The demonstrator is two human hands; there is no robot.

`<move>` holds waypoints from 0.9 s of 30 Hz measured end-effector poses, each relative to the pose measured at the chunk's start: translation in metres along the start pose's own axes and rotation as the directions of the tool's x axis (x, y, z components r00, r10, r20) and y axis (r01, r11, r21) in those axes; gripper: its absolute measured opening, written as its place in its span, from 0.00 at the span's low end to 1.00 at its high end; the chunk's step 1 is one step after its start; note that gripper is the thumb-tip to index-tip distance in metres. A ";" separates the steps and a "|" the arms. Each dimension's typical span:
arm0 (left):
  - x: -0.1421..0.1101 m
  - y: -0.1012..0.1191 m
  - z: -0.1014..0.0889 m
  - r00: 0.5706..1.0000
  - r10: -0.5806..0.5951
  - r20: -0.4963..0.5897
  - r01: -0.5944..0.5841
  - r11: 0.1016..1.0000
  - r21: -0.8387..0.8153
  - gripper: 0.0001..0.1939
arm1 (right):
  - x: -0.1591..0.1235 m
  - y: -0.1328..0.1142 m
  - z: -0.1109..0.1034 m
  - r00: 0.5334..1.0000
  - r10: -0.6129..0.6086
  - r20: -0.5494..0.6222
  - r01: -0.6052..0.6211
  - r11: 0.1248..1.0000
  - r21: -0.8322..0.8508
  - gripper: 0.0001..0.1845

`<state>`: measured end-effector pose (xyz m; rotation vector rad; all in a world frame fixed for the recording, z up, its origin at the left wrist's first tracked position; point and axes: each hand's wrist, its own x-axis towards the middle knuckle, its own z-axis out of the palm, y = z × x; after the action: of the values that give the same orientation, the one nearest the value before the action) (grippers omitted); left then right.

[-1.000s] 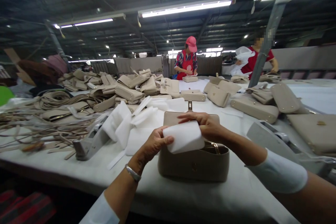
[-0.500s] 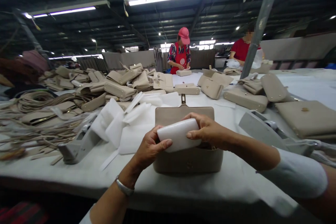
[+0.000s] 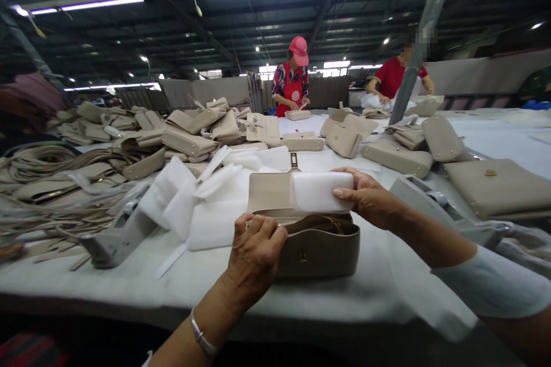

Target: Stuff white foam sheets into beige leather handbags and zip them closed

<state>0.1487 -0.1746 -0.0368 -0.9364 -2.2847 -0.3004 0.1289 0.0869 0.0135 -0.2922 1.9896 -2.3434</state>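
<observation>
In front of me a beige handbag (image 3: pixel 318 255) stands upright on the white-covered table, its flap (image 3: pixel 267 190) folded back and its zipped mouth open. My left hand (image 3: pixel 258 246) grips the bag's left upper edge, fingers curled over the rim. Above the mouth, my right hand (image 3: pixel 368 198) pinches the right end of a folded white foam sheet (image 3: pixel 316 192). The foam lies in front of the raised flap and covers its right part. A metal clasp plate (image 3: pixel 294 159) sticks up from the flap's edge.
White foam sheets (image 3: pixel 215 221) lie left of the bag. Behind them rises a heap of beige handbags (image 3: pixel 193 140), with coiled straps (image 3: pixel 43 163) at far left. Grey tape dispensers (image 3: pixel 116 235) stand on both sides. A flat bag (image 3: pixel 495 186) lies right. Two co-workers (image 3: pixel 293 89) stand across the table.
My left hand has let go of the foam and moved down to the bag's edge. My right hand has carried the foam up and right, uncovering the bag's mouth.
</observation>
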 end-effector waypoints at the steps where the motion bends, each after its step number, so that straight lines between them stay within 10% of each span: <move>1: 0.000 0.002 0.000 1.000 -0.002 0.011 0.002 1.000 0.008 0.09 | -0.001 0.001 -0.002 1.000 0.005 0.003 -0.005 1.000 0.012 0.28; 8: 0.003 0.011 -0.007 0.990 -0.058 0.128 0.058 0.998 0.007 0.12 | -0.001 -0.003 0.001 0.995 0.000 0.097 -0.007 0.998 0.068 0.28; 13: 0.005 0.013 -0.016 0.969 -0.085 0.233 0.106 0.991 -0.078 0.22 | 0.007 -0.002 0.009 0.983 -0.003 0.185 0.051 0.965 -0.257 0.25; 20: 0.004 0.013 -0.025 0.954 -0.049 0.297 0.084 0.991 -0.106 0.13 | 0.013 -0.011 0.031 0.971 -0.187 0.146 0.214 0.424 -0.880 0.18; 27: 0.002 0.007 -0.029 0.941 -0.044 0.337 0.089 0.989 -0.118 0.13 | 0.006 -0.012 0.044 0.900 -0.229 0.371 0.426 0.281 -0.860 0.18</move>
<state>0.1667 -0.1807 -0.0137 -1.0436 -2.6377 -0.3469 0.1318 0.0449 0.0331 -0.9946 3.1536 -0.8178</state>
